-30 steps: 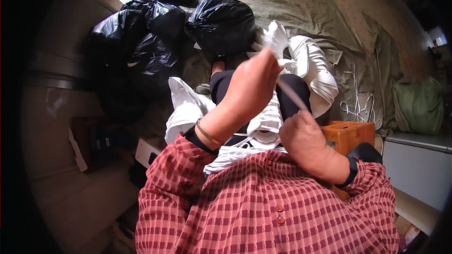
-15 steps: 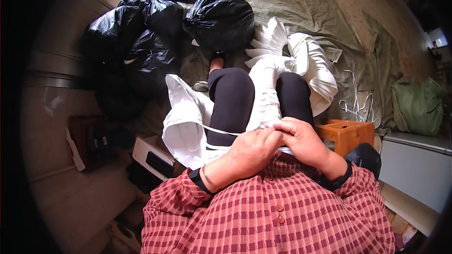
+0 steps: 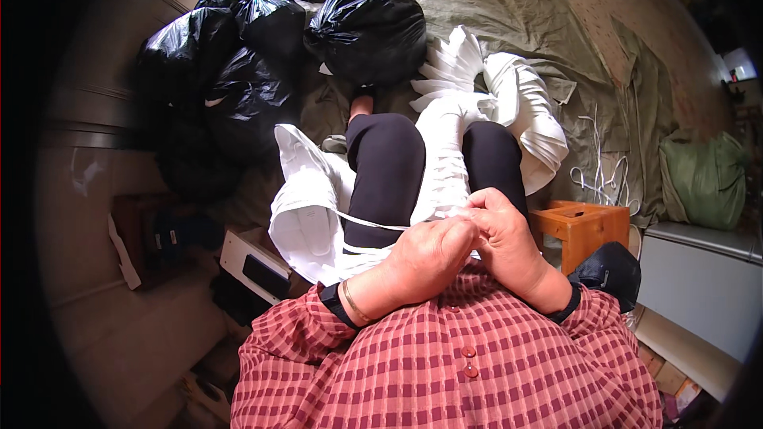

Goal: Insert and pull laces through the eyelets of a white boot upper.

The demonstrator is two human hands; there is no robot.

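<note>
My left hand (image 3: pixel 429 258) and my right hand (image 3: pixel 510 240) meet over my lap with their fingers closed together. A white cord (image 3: pixel 372 222) runs from a bundle of white shoe uppers (image 3: pixel 306 214) beside my left leg into my left hand. Right fingers pinch close against the left ones; what lies between them is too small and covered to make out. Just beyond the fingers, a row of overlapping white shoe uppers (image 3: pixel 442 160) lies between my legs. It bends right and continues in a thick stack (image 3: pixel 534 123) past my right knee.
Black plastic bags (image 3: pixel 369 36) lie at the far left on a green-grey cloth (image 3: pixel 524 20). At the right stand a wooden stool (image 3: pixel 592 229), a dark cap-like thing (image 3: pixel 608 274) and a green bag (image 3: pixel 703 179). Loose white cords (image 3: pixel 600 179) lie nearby. A phone (image 3: pixel 266 274) rests at the left.
My right hand has shifted slightly, its thumb and fingers rising a little, while both hands stay together. The whole view has slid slightly.
</note>
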